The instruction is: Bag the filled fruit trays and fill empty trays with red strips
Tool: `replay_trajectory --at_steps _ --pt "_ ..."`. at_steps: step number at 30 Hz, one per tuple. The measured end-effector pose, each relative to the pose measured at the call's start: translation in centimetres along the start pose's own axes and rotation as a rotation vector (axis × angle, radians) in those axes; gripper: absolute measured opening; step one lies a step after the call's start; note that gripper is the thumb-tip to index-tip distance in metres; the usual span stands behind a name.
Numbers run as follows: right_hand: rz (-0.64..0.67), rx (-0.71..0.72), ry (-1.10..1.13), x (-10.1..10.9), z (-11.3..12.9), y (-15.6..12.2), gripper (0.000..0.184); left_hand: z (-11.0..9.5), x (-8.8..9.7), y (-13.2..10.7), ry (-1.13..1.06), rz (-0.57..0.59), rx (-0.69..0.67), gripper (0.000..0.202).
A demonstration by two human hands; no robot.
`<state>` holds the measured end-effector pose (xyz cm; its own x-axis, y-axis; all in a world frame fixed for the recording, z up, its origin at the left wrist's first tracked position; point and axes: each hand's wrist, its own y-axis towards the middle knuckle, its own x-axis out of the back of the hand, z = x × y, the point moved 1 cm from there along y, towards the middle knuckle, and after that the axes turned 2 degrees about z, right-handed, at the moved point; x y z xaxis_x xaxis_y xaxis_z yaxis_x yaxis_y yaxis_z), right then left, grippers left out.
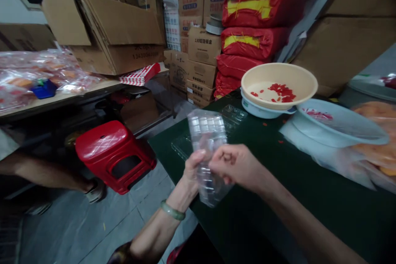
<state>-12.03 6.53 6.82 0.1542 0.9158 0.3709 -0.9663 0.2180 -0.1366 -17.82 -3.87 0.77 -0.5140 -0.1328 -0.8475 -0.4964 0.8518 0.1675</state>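
Well, the left hand (pixel 193 169) and right hand (pixel 232 166) pinch a clear plastic blister tray (pixel 208 132) — its middle hidden behind their curled fingers.

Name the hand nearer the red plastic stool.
Left. The left hand, on the clear plastic tray, is right of the red plastic stool; the right hand is farther right, across the tray.

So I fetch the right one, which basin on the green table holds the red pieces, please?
The cream basin, stacked on a pale blue one; the tilted blue basin holds only traces.
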Motion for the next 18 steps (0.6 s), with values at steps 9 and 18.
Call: replay_trajectory --at_steps 9,18 --pt "0.243 -0.049 0.309 1.8 -2.6 -4.3 0.026 5.0 -1.8 0.6 0.105 0.173 0.347 0.062" --pt "-0.135 0.206 0.039 1.1 -1.1 -7.2 0.030 5.2 -3.0 0.6 -0.013 -0.065 0.204 0.027"
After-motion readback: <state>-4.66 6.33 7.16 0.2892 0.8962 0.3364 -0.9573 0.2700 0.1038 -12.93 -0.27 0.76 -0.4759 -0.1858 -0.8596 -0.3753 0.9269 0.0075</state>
